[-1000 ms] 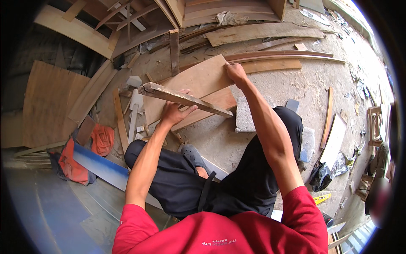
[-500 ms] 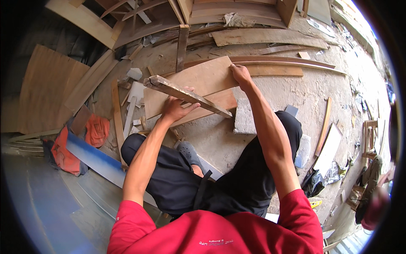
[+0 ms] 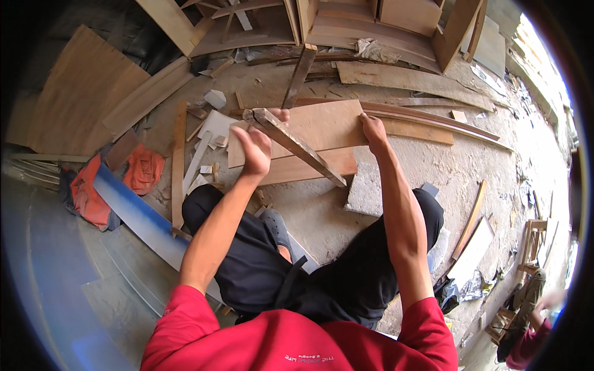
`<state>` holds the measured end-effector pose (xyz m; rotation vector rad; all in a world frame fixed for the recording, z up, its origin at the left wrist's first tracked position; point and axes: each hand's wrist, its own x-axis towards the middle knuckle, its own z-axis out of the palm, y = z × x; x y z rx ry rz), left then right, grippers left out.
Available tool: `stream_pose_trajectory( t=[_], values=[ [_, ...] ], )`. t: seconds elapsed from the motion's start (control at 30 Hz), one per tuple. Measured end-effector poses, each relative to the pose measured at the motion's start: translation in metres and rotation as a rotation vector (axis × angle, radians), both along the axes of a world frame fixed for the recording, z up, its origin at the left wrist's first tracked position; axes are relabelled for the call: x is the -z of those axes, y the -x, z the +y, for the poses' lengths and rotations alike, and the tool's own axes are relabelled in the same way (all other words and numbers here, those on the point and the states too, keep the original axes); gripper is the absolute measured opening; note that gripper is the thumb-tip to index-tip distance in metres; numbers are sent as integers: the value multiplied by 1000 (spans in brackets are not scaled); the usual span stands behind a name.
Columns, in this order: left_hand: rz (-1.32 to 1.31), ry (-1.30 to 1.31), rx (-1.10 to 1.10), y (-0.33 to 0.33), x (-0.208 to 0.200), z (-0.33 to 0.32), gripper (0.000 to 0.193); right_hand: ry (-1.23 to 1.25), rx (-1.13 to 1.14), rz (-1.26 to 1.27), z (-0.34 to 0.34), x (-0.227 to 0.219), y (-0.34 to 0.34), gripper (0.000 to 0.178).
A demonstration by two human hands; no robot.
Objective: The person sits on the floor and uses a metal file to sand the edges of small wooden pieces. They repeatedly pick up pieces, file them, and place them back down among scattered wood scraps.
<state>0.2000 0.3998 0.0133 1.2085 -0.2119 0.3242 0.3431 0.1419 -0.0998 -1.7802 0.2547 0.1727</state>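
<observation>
A rectangular light plywood board [image 3: 315,127] lies across the space in front of my knees. My right hand [image 3: 374,131] grips its far right corner. My left hand [image 3: 256,149] is beside the upper end of a worn wooden batten [image 3: 303,148], fingers stretched and partly hidden behind it, thumb spread apart. The batten slants over the board, its lower end near the floor at the right. Whether my left palm touches it, I cannot tell. Beneath the plywood, a second reddish-brown board [image 3: 339,162] shows its near edge.
A pale block [image 3: 365,190] sits right of the boards. Long strips [image 3: 427,123] and a dark upright slat [image 3: 299,75] lie beyond. Wooden cabinets [image 3: 377,40] stand at the back. Orange cloth [image 3: 143,171] and a blue-white panel [image 3: 133,207] are left. Another person [image 3: 532,328] is far right.
My left hand has loosened from around the batten, with its thumb now on the left. My right hand still holds the board's corner. The whole view has shifted slightly.
</observation>
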Motion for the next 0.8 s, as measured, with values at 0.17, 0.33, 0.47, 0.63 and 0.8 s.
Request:
stream_pose_trajectory(
  t=[0.17,0.33,0.47,0.63,0.8],
  values=[
    [163,358,336,-22,-50,29,86,-38,-11,34,6,0,-1,45],
    [178,330,435,-38,-58,20,76,5,-43,75,3,-1,-4,44],
    [114,329,493,-40,-57,19,72,-3,-20,54,2,2,-3,45],
    [187,328,366,-40,-59,15,56,-15,-31,53,2,-1,0,45],
    [188,358,283,-42,-56,15,46,2,-24,58,3,-5,0,45]
  ],
)
